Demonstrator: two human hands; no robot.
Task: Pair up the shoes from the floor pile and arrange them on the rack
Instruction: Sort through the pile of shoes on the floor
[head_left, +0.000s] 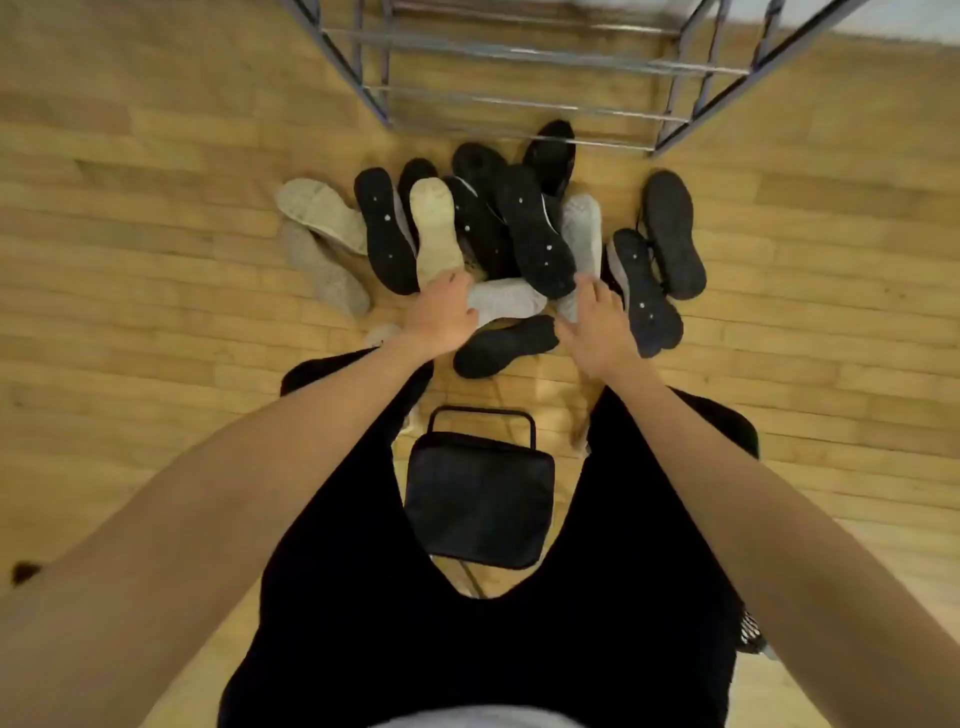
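Head view: we see the wooden floor, then the metal rack at its far edge, bare. Just before it lies the shoe pile, mostly soles up. Our left hand curls round the tan-soled shoe; our right hand rests on the grey shoe, fingers spread.

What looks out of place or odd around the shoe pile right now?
The shoes lie jumbled on the floor, most flipped sole-up and overlapping, none paired. The rack behind holds none on the bars in view. The left hand rests on a tan-soled shoe; the right hand touches a grey one.
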